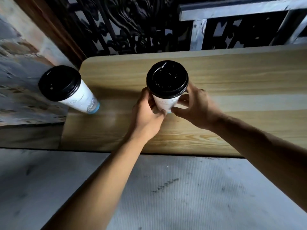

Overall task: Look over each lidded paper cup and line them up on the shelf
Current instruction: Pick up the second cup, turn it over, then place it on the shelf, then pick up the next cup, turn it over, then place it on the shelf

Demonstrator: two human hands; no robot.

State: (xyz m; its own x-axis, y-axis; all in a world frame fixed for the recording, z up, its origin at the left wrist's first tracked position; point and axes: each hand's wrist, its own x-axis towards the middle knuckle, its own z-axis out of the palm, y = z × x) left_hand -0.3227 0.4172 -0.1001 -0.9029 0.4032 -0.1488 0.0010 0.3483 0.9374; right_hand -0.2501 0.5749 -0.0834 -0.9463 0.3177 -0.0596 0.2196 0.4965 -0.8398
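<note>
A white paper cup with a black lid (167, 80) is upright over the middle of the wooden shelf (232, 77). My left hand (146, 113) wraps its lower left side and my right hand (194, 107) grips its lower right side. The fingers hide the cup's base, so whether it touches the shelf is unclear. A second white cup with a black lid (66, 88) stands on the shelf's left end, untouched.
A dark ornate metal grille (129, 27) rises behind the shelf, with a grey metal frame (232, 12) at the back right. A mottled wall (16, 72) lies left. Grey ribbed flooring (182, 188) lies below the shelf's front edge.
</note>
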